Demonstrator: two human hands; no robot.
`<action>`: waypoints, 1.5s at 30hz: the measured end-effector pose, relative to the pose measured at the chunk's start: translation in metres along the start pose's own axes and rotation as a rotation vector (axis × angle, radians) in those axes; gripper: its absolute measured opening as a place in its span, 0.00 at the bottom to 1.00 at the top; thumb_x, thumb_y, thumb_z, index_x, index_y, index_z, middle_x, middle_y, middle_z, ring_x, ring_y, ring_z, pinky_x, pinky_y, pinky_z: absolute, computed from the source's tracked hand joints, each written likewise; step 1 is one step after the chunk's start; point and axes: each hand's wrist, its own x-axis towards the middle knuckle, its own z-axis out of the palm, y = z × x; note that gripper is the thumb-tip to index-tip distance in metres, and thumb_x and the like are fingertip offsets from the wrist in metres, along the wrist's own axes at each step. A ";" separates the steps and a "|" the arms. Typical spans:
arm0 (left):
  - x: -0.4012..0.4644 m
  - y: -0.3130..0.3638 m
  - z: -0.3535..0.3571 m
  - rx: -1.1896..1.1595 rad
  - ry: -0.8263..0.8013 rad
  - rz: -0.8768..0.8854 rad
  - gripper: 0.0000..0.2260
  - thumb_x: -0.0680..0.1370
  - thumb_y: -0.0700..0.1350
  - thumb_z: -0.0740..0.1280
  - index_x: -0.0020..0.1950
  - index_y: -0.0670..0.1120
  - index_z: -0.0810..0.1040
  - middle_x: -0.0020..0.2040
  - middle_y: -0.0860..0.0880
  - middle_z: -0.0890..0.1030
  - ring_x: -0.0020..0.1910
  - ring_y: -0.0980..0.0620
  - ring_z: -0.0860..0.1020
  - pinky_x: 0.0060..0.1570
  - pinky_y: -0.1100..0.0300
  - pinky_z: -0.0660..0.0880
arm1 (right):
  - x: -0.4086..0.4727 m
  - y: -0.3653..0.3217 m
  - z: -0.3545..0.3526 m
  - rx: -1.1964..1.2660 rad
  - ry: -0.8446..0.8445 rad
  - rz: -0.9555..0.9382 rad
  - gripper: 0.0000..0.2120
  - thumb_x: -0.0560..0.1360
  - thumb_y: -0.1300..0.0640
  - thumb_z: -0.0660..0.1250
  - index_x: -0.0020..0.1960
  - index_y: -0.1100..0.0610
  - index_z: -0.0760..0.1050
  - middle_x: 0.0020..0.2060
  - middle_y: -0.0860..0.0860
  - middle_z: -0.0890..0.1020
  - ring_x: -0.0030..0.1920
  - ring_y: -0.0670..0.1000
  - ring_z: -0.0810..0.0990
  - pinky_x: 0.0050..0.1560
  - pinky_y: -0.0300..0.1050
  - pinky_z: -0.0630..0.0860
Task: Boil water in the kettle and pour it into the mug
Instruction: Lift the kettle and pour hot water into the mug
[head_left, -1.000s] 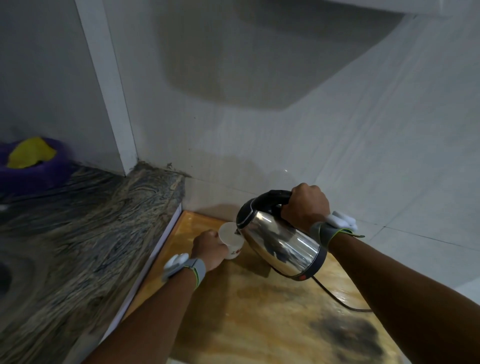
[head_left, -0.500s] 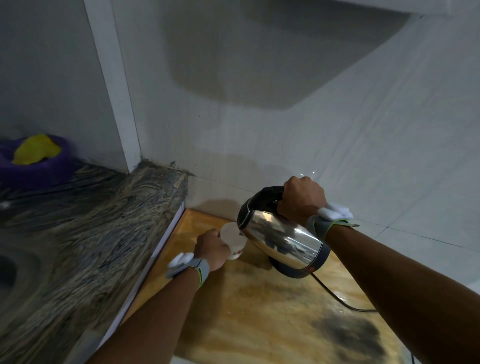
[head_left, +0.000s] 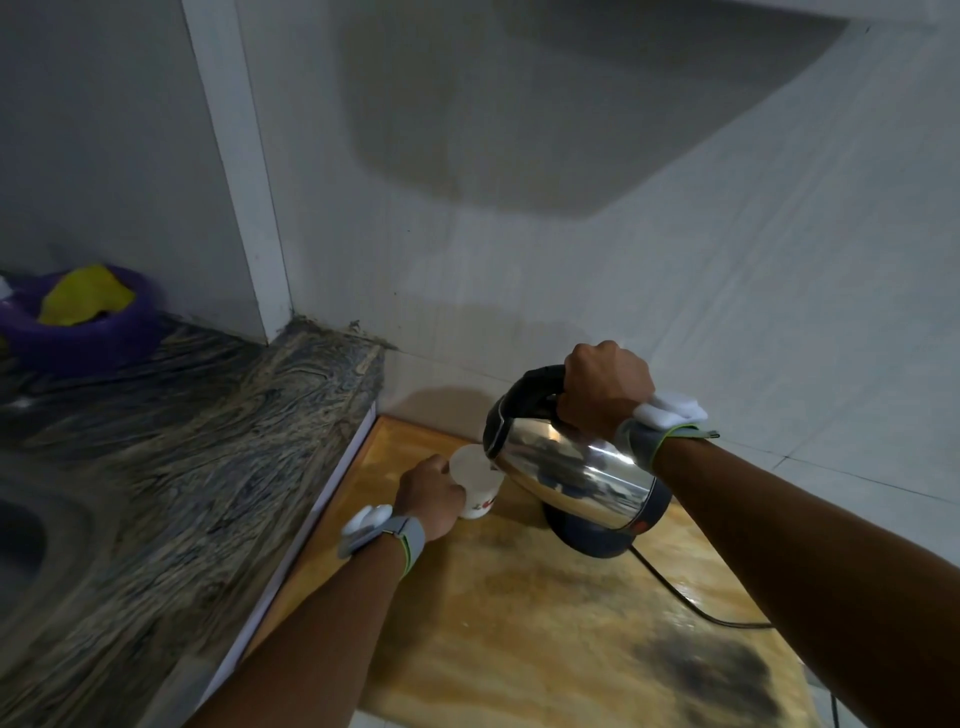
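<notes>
Right hand (head_left: 607, 391): curling tightly round the black handle of the steel kettle (head_left: 569, 475), which is tilting spout-down toward the left hand.
Left hand (head_left: 434, 492): wrapping its fingers round the side of the white mug (head_left: 477, 484), which is standing on the bench.
Kettle and mug: the spout is sitting just over the mug's rim; whether water is flowing cannot be told.
Wristbands: a grey strap with a white block is riding on each wrist.
Bench (head_left: 545, 639): an amber surface is lying under both hands, a black cord (head_left: 691, 605) trailing rightward from under the kettle.
Beyond the left hand: a dark veined stone counter (head_left: 171, 483) is carrying a purple bowl (head_left: 83, 325) with something yellow inside.
</notes>
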 end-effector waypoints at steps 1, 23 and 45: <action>0.001 0.000 -0.001 -0.003 -0.001 -0.002 0.13 0.80 0.40 0.65 0.64 0.42 0.78 0.58 0.38 0.82 0.54 0.35 0.82 0.53 0.45 0.82 | 0.001 -0.001 0.001 -0.005 0.002 -0.013 0.14 0.62 0.48 0.68 0.32 0.52 0.65 0.26 0.49 0.64 0.23 0.51 0.62 0.28 0.43 0.65; 0.012 -0.003 0.000 -0.065 -0.025 -0.044 0.13 0.80 0.39 0.66 0.65 0.44 0.78 0.59 0.37 0.82 0.58 0.35 0.82 0.46 0.55 0.73 | 0.016 -0.009 0.003 -0.084 0.049 -0.072 0.21 0.59 0.50 0.71 0.27 0.51 0.57 0.23 0.48 0.62 0.21 0.49 0.60 0.26 0.37 0.53; 0.010 -0.005 0.001 -0.052 -0.020 -0.031 0.13 0.80 0.42 0.67 0.65 0.44 0.78 0.57 0.37 0.84 0.55 0.36 0.83 0.54 0.46 0.82 | 0.020 -0.009 0.003 -0.094 0.081 -0.113 0.15 0.57 0.48 0.69 0.30 0.52 0.63 0.23 0.47 0.61 0.21 0.49 0.58 0.26 0.39 0.59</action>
